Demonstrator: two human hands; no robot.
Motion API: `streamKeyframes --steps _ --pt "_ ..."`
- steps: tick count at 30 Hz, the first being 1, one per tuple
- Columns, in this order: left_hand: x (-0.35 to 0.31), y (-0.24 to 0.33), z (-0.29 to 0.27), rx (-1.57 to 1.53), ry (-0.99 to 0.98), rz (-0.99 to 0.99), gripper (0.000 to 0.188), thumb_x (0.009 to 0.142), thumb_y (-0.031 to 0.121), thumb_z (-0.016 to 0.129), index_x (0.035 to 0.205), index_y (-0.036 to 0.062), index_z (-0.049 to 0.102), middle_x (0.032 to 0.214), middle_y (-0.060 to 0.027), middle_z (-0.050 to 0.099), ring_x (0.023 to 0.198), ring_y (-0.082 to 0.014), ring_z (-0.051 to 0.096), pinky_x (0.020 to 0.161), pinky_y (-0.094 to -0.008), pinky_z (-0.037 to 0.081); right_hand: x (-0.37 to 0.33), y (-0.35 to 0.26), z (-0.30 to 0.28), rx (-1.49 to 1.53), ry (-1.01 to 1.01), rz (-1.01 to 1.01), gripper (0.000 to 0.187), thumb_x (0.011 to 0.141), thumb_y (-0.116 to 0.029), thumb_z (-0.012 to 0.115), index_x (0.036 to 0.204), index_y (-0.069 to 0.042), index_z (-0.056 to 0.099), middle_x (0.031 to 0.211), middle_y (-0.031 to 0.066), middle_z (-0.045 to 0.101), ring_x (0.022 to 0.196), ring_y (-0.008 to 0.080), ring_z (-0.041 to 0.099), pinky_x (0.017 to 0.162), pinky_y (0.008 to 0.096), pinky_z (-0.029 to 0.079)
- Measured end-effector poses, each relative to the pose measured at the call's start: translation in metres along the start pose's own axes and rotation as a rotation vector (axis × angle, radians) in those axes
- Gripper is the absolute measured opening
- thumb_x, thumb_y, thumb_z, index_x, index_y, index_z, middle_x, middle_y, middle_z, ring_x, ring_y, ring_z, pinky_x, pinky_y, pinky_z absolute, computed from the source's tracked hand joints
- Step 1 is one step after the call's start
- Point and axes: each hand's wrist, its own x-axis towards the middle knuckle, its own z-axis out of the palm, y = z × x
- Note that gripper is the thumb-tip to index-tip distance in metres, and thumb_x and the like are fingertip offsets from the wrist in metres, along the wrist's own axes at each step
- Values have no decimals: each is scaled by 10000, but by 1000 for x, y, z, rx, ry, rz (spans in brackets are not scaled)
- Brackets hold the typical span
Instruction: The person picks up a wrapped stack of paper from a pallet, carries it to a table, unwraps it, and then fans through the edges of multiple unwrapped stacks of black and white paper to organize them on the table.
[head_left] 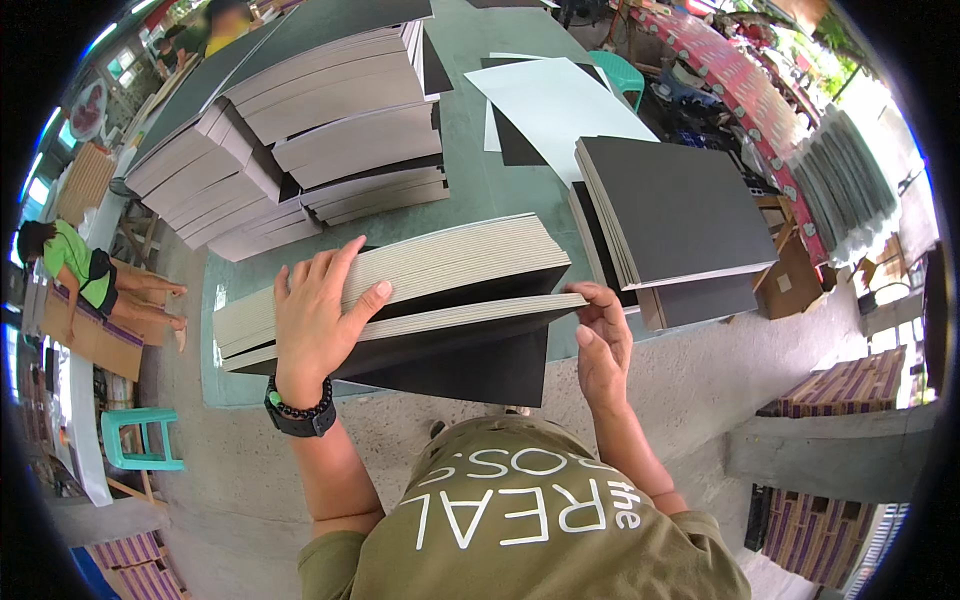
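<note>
A thick stack of black boards with pale edges (pixel 460 260) stands tilted over the table's near edge, its cut edges facing up. My left hand (pixel 325 315) lies across these edges at the left part, fingers over the far side and thumb stretched along the near part, holding the stack. On the right a gap parts the thick far bundle from a thinner near bundle of boards (pixel 470 318). My right hand (pixel 606 340) has curled fingers at the right corner of the near bundle, gripping it there. A black sheet or board (pixel 470 368) hangs lowest, toward my body.
Tall piles of similar boards (pixel 350 75) fill the table's far left. Another black-topped pile (pixel 680 210) stands at the right, near white sheets (pixel 565 105). The green table (pixel 480 195) ends before me. A teal stool (pixel 140 438) and a seated person (pixel 85 270) are at left.
</note>
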Motion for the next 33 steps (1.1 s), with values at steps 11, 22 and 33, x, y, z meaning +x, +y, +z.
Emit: streamKeyframes --steps 11,22,33 --pt "-3 0 0 -27 17 -17 531 841 519 490 1221 150 507 1082 -57 561 1056 -244 483 1012 -517 238 10 -2 -1 -95 -63 -2 614 754 -304 589 1277 -2 476 1035 69 424 1009 168 406 897 270 297" --pt "0 0 -1 -8 14 -13 539 837 533 488 1220 154 509 1087 -62 565 1054 -250 491 1010 -521 243 13 -7 1 -45 -67 30 603 716 -242 592 1252 10 480 1067 75 421 1064 172 402 940 282 286" --pt "0 0 -1 -4 3 -12 556 832 538 493 1226 147 512 1085 -68 565 1053 -255 492 1010 -527 242 12 0 -2 124 -37 151 705 699 -313 627 1296 -10 404 1140 50 432 1028 146 393 926 280 283"
